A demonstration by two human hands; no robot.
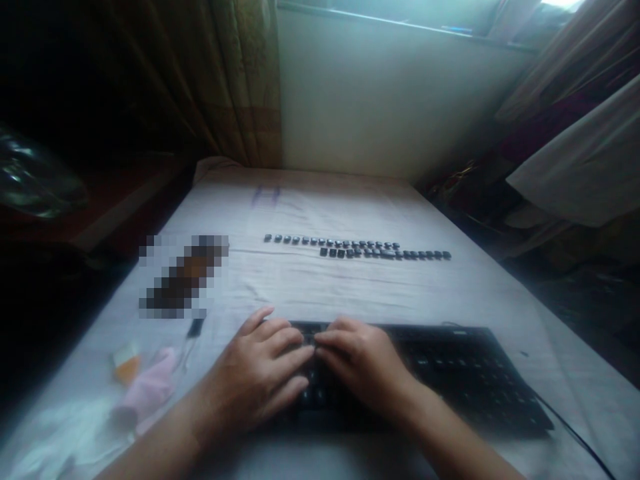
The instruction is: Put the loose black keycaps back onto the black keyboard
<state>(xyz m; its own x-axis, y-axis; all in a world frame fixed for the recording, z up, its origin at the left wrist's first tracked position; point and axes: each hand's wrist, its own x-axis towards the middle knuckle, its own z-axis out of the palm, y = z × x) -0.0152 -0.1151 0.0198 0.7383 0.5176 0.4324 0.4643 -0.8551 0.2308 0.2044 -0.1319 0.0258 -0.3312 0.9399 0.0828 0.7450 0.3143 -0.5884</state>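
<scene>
A black keyboard [450, 373] lies across the near part of the cloth-covered surface. My left hand [265, 363] rests over its left end, fingers stretched out and apart. Close beside it, my right hand [363, 357] has thumb and fingers pinched together at the upper left keys. Whatever sits between those fingertips is hidden. Some keys [313, 397] show below the hands; much of the left end is covered. Beyond the keyboard, loose black keycaps [333, 243] stand in two rows on the cloth.
On the left lie a pink cloth [150, 390], an orange-and-white item [126, 363], a small dark object [197, 327] and a pixelated patch [185, 277]. A cable [575, 433] runs off the keyboard's right side. A wall [350, 100] and curtain [245, 87] stand behind.
</scene>
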